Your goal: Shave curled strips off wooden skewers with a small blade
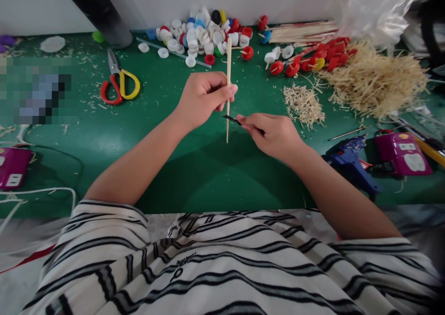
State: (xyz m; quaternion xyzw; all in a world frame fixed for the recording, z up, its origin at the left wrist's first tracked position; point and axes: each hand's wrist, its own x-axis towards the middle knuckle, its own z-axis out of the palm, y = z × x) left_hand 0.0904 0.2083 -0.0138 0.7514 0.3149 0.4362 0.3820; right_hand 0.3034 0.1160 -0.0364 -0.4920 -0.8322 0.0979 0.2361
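Observation:
My left hand (208, 94) pinches a pale wooden stick (228, 62) between thumb and fingers. The stick stands nearly vertical in view, and its lower end narrows to a point. My right hand (273, 131) is closed on a small dark blade (231, 118), whose edge lies against the stick below my left fingers. Most of the blade's back end is hidden in my right fingers. To the right of both hands sits a small heap of wood shavings (304, 106).
Scissors (118, 80) lie left on the green table (194, 180). Bottle caps (201, 32) pile up at the back, with capped sticks (313, 60) to their right. A larger heap of pale strands (378, 80), a blue glue gun (354, 162) and a purple socket block (403, 153) stand right.

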